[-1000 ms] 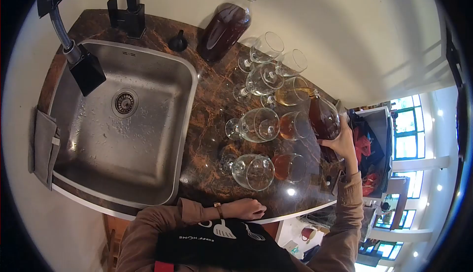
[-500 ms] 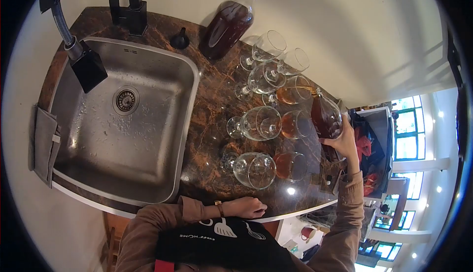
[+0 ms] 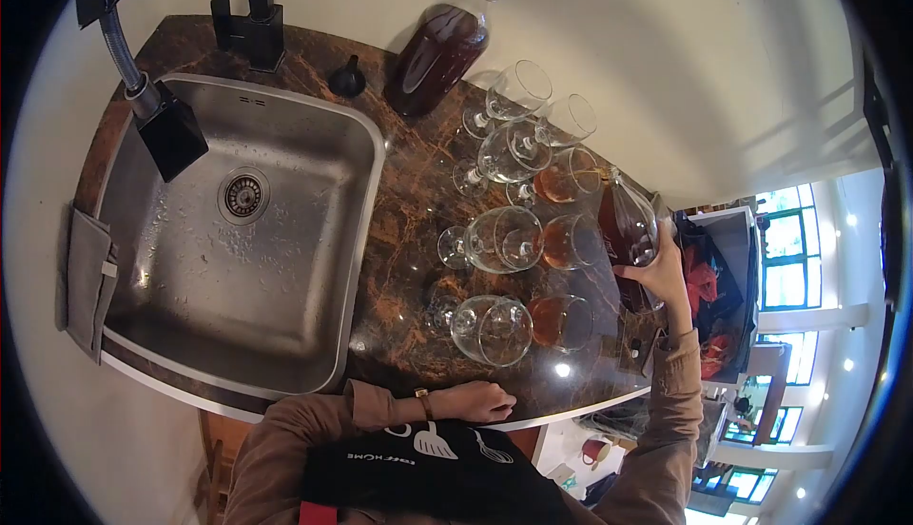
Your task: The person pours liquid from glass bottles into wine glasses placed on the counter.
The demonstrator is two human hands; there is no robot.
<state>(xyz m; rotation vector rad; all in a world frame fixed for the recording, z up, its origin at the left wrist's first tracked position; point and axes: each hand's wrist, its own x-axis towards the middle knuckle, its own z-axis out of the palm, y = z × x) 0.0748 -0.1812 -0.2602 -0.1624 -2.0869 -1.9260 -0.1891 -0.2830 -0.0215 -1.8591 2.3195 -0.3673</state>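
My right hand (image 3: 661, 273) is wrapped round a glass bottle (image 3: 623, 230) of dark red-brown liquid. The bottle is tilted, its mouth at the rim of a stemmed glass (image 3: 561, 181) that holds amber liquid. Two more glasses nearer me, one (image 3: 569, 242) and another (image 3: 561, 322), also hold amber liquid. Empty stemmed glasses, among them one in the middle (image 3: 499, 239) and one nearer me (image 3: 490, 330), stand to their left. My left hand (image 3: 485, 401) rests closed at the counter's front edge; its fingers are curled and whether anything is in them is hidden.
A steel sink (image 3: 285, 287) lies at the left under a black faucet (image 3: 257, 35). A large swing-top bottle (image 3: 437, 59) of dark liquid stands by the wall, beside a small black object (image 3: 348, 78). A grey cloth (image 3: 88, 278) hangs over the left edge.
The amber liquid in the far glass has risen and darkened. The liquid in the held bottle has shifted as its tilt changed slightly. My left hand has stayed in place.
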